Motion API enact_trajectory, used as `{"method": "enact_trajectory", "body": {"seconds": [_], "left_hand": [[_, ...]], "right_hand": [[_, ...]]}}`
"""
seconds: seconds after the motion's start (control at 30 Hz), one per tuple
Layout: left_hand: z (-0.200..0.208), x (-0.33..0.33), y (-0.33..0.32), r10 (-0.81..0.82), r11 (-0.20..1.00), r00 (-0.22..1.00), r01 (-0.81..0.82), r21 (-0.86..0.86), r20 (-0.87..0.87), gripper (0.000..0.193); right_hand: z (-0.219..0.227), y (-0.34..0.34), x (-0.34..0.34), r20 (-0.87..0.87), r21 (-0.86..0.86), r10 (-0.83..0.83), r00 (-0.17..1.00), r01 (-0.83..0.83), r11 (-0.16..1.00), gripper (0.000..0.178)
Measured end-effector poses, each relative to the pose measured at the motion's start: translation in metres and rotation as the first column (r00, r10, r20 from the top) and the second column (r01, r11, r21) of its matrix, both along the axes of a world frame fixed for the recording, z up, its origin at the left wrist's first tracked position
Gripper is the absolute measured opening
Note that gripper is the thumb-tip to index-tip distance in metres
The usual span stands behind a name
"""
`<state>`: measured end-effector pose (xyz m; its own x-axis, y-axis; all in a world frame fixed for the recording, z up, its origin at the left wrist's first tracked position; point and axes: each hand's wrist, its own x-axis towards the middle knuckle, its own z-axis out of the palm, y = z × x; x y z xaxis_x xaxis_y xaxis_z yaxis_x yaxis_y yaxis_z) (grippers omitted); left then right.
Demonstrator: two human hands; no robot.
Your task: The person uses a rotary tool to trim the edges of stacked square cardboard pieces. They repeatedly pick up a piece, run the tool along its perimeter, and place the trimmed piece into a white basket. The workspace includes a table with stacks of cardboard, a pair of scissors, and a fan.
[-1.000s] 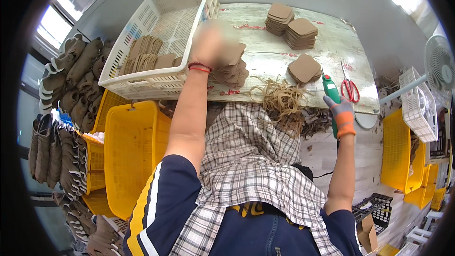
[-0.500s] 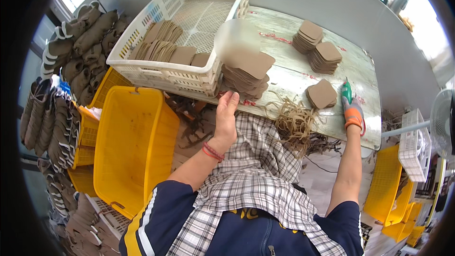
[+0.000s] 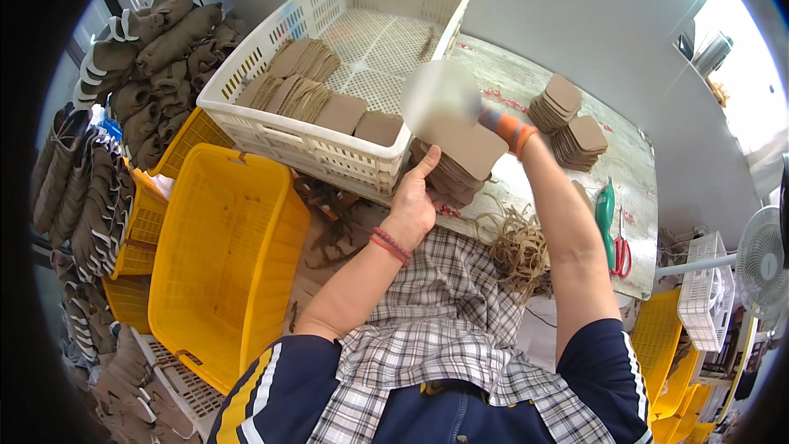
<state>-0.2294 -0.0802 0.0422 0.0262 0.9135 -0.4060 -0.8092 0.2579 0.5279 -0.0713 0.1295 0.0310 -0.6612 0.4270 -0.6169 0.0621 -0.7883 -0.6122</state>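
Note:
A stack of brown rounded-square pieces [image 3: 468,148] stands on the worktable beside the white crate. My left hand [image 3: 413,201] grips its near left side, thumb along the edge and the other fingers partly hidden. At the far right side of the stack is my right hand [image 3: 496,121], in a grey and orange glove; a blurred patch covers its fingers. A green-handled tool [image 3: 606,218] and red-handled scissors [image 3: 622,253] lie on the table to the right.
A white crate [image 3: 226,108] holds rows of brown pieces. Two more stacks [image 3: 579,141] stand farther right. Tan scrap strips [image 3: 519,251] heap at the table's front edge. A yellow bin [image 3: 271,279] stands left, near piled brown shoe uppers [image 3: 177,37]. A fan [image 3: 760,263] is at right.
My right hand has left the green-handled tool and moved left to the large stack. My left hand has closed against that stack's near side. The view has shifted slightly.

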Motion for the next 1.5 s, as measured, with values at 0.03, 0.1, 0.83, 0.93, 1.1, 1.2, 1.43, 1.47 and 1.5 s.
{"method": "enact_trajectory", "body": {"seconds": [0.03,0.1,0.83,0.93,1.1,1.2,1.43,1.47,1.5], "left_hand": [[0.004,0.000,0.002,0.013,1.000,1.000,-0.013,-0.013,0.016,0.078],[0.010,0.007,0.006,0.040,0.998,0.997,-0.037,-0.049,0.059,0.065],[-0.056,-0.015,0.060,-0.111,0.989,0.994,0.108,0.098,0.019,0.036],[-0.072,-0.012,0.064,0.098,0.990,0.727,0.002,0.144,-0.679,0.049],[-0.061,-0.005,0.060,0.037,0.986,0.506,0.123,0.114,-0.862,0.056],[-0.047,-0.006,0.061,0.017,0.993,0.738,0.068,0.100,-0.674,0.090],[-0.003,0.001,0.070,-0.280,0.958,0.717,0.252,-0.136,-0.638,0.076],[-0.008,-0.002,0.075,-0.203,0.970,0.768,0.243,-0.016,-0.607,0.071],[-0.013,-0.003,0.077,-0.164,0.974,0.738,0.228,0.012,-0.654,0.071]], "right_hand": [[-0.009,-0.006,-0.001,-0.252,-0.420,-0.185,0.950,0.065,0.905,0.071],[-0.024,-0.026,0.002,-0.417,-0.737,-0.448,0.791,-0.006,0.676,0.057],[0.027,-0.089,0.041,0.415,0.695,-0.444,0.794,0.037,0.718,0.089],[0.026,-0.094,0.029,0.654,0.712,-0.486,0.580,-0.253,0.655,0.103],[0.010,-0.092,0.031,0.660,0.733,-0.546,0.516,-0.282,0.619,0.105],[0.021,-0.100,0.024,0.659,0.732,-0.552,0.511,-0.267,0.626,0.106],[0.012,-0.088,0.026,0.655,0.619,-0.331,0.679,-0.232,0.750,0.100],[0.010,-0.092,0.026,0.586,0.713,-0.410,0.699,-0.206,0.670,0.095],[0.008,-0.095,0.026,0.543,0.727,-0.437,0.717,-0.141,0.672,0.094]]}}
